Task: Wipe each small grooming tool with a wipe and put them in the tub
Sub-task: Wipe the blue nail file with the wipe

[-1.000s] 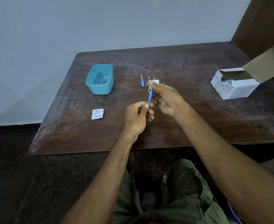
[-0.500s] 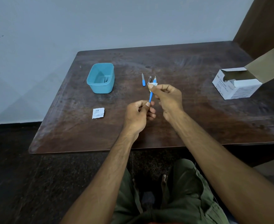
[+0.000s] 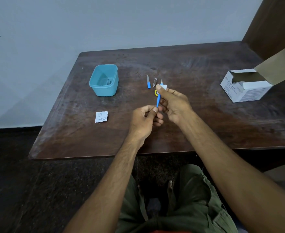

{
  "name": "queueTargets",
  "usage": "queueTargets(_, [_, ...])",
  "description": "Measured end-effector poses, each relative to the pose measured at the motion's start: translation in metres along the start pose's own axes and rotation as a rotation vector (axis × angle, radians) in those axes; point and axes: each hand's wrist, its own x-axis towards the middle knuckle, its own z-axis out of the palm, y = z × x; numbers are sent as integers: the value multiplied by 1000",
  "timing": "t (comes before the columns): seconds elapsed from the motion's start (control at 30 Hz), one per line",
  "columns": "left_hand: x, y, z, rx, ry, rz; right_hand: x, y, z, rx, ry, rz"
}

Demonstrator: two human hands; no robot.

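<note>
L hand (image 3: pixel 145 118) grips blue tool (image 3: pixel 158 100) by its near end. R hand (image 3: pixel 173 102) pinches wipe (image 3: pixel 163 86), now slid to far tip vs. mid-shaft earlier: wiping nearly done, tub (image 3: pixel 104 91) next.

Dim, cool, even light; soft sheen on the desk (image 3: pixel 205 115); wide-angle bending at edges; focus sharp.

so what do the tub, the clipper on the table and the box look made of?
Tub: plastic, by its uniform teal, semi-matte moulded walls and rounded corners. Clipper: probably metal, silvery with a slight sheen; too small to be sure. Box: thin cardboard, printed white outside, raw brown inside its open flap.
</note>
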Motion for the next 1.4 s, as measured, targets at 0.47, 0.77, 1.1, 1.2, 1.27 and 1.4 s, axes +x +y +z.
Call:
queueTargets(0.47, [0,-7,1,-3,36,-5,-8,9,0,17,20,-53])
queueTargets(0.77, [1,1,-1,-158,1,-27,-11,10,5,73,4,-205])
queueTargets(1.1, [0,2,0,-160,5,-28,-6,5,2,-44,9,-272])
queueTargets(1.2, [0,2,2,-143,14,-23,-2,-4,6,-77,7,-263])
queueTargets(1.27, [0,4,2,-116,34,-14,-1,-5,6,-84,-4,-227])
queueTargets(1.4, [6,3,1,-35,110,27,-11,7,2,-217,-53,-223])
